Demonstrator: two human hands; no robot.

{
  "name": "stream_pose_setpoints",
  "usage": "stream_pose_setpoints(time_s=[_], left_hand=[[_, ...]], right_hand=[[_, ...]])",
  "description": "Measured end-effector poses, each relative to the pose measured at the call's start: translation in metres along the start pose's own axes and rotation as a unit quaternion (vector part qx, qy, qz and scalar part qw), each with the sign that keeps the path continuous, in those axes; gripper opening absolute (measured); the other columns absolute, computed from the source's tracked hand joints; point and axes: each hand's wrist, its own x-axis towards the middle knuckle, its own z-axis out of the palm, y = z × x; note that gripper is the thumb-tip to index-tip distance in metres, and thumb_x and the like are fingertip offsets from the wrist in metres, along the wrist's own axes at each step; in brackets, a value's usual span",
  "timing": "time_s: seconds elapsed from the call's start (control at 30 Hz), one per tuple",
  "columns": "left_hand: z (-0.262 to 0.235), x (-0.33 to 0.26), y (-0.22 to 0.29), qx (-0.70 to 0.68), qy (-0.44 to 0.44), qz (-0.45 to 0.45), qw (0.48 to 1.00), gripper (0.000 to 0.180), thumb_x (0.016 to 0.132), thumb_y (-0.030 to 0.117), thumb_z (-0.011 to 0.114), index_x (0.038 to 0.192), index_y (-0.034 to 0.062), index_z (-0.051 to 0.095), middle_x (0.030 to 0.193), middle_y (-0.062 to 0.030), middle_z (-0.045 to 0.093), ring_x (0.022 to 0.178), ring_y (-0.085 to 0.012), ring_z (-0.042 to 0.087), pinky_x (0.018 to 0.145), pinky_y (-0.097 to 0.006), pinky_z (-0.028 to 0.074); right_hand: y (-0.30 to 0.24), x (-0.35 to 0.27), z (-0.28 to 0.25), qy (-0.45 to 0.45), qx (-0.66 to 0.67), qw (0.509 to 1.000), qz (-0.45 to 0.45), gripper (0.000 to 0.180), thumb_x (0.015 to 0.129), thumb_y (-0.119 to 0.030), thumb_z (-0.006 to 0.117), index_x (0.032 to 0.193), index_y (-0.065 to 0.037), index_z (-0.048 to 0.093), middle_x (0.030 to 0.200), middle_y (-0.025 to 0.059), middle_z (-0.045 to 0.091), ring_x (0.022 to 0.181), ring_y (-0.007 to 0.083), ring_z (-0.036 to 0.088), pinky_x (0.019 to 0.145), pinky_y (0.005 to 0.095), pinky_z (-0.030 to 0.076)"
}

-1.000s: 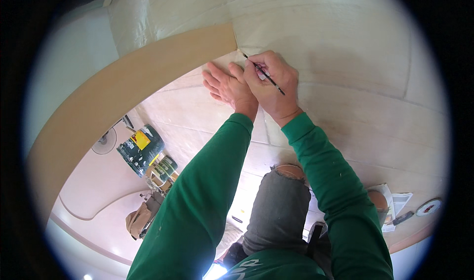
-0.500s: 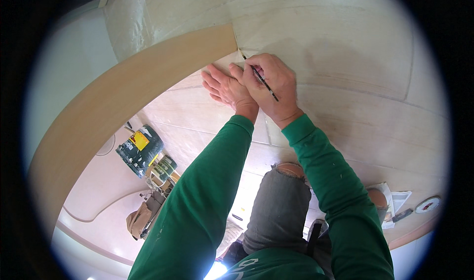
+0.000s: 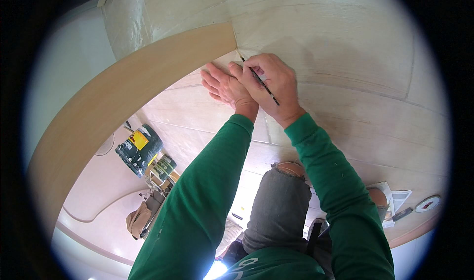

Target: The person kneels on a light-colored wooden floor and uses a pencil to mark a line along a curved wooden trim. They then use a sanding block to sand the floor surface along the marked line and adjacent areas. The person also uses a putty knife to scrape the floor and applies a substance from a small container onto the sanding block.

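My right hand (image 3: 274,85) grips a thin dark brush (image 3: 260,81), its tip against the seam where the tan wooden baseboard (image 3: 123,102) ends at the pale wall panel (image 3: 335,28). My left hand (image 3: 226,86) lies flat with fingers spread, pressed on the pale surface just left of the right hand, touching it. Both arms wear green sleeves.
A dark green paint can (image 3: 139,149) with a yellow label stands on the pale tiled floor (image 3: 187,127), a smaller tin (image 3: 165,167) beside it. A tan cloth or bag (image 3: 139,220) lies lower left. Papers (image 3: 390,201) and a round object (image 3: 427,204) lie at the right.
Both hands have crept slightly up and left along the seam toward the baseboard's end; the brush has steepened a little.
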Motion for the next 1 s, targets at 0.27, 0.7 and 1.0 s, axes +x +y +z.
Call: stream_pose_setpoints(time_s=[0.27,0.7,1.0], left_hand=[[-0.0024,-0.0006,0.0022,-0.002,-0.002,-0.002,1.000,0.076,0.098,0.053,0.049,0.162,0.0165,0.032,0.169,-0.0191,0.027,0.155,-0.0385,0.023,0.123,-0.056,0.019],[-0.0038,0.0002,0.0026,-0.009,-0.011,-0.003,1.000,0.078,0.097,0.053,0.050,0.162,0.0154,0.032,0.169,-0.0186,0.026,0.156,-0.0364,0.021,0.124,-0.056,0.018],[-0.0038,-0.0034,0.0028,-0.019,0.002,0.021,1.000,0.076,0.099,0.051,0.048,0.162,0.0113,0.032,0.168,-0.0224,0.027,0.154,-0.0423,0.022,0.122,-0.060,0.019]], right_hand=[[-0.0015,0.0009,-0.0021,-0.014,-0.001,1.000,-0.014,0.014,0.085,-0.010,0.080,0.090,-0.008,0.067,0.082,0.0104,0.066,0.076,0.0291,0.066,0.066,0.0394,0.054],[-0.0049,0.0022,0.0019,0.025,0.015,1.000,0.010,0.014,0.083,-0.010,0.081,0.087,-0.008,0.067,0.081,0.0087,0.066,0.070,0.0255,0.065,0.062,0.0364,0.053],[-0.0088,-0.0030,0.0023,0.070,0.085,0.990,0.083,0.011,0.090,0.000,0.078,0.095,-0.002,0.068,0.083,0.0050,0.071,0.071,0.0074,0.062,0.065,0.0247,0.053]])
